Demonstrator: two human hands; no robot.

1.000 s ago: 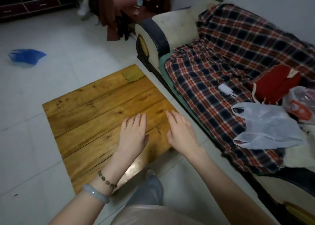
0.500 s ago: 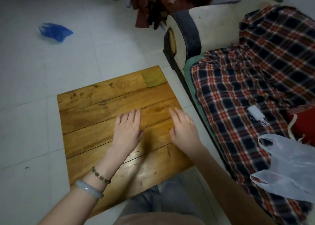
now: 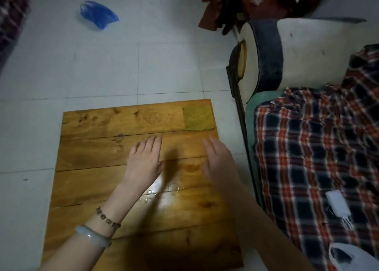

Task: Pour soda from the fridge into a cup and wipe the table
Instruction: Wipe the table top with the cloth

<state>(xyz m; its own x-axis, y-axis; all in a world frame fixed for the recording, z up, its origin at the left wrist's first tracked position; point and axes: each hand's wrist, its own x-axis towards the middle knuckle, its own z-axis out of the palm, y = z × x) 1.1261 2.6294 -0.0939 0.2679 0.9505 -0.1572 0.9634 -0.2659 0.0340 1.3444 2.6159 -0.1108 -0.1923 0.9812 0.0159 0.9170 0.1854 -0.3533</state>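
Observation:
A low wooden plank table (image 3: 88,168) fills the lower middle of the head view. A yellow-green cloth (image 3: 197,118) lies flat on its far right corner. My left hand (image 3: 144,162) is stretched out flat over the middle of the table, fingers straight, with bracelets on the wrist. My right hand (image 3: 218,161) is held beside it, fingers straight, holding nothing. Small wet spots (image 3: 162,191) glisten on the wood just below the hands. No soda, cup or fridge is in view.
A sofa with a plaid blanket (image 3: 313,151) stands right of the table; a white charger (image 3: 337,206) and a white plastic bag (image 3: 352,258) lie on it. A blue plastic bag (image 3: 97,14) lies on the tiled floor at the back. Dark clothes (image 3: 219,12) hang at the top.
The camera has tilted down and come closer, so the table now fills more of the view. Both hands stay flat and empty over the table's middle.

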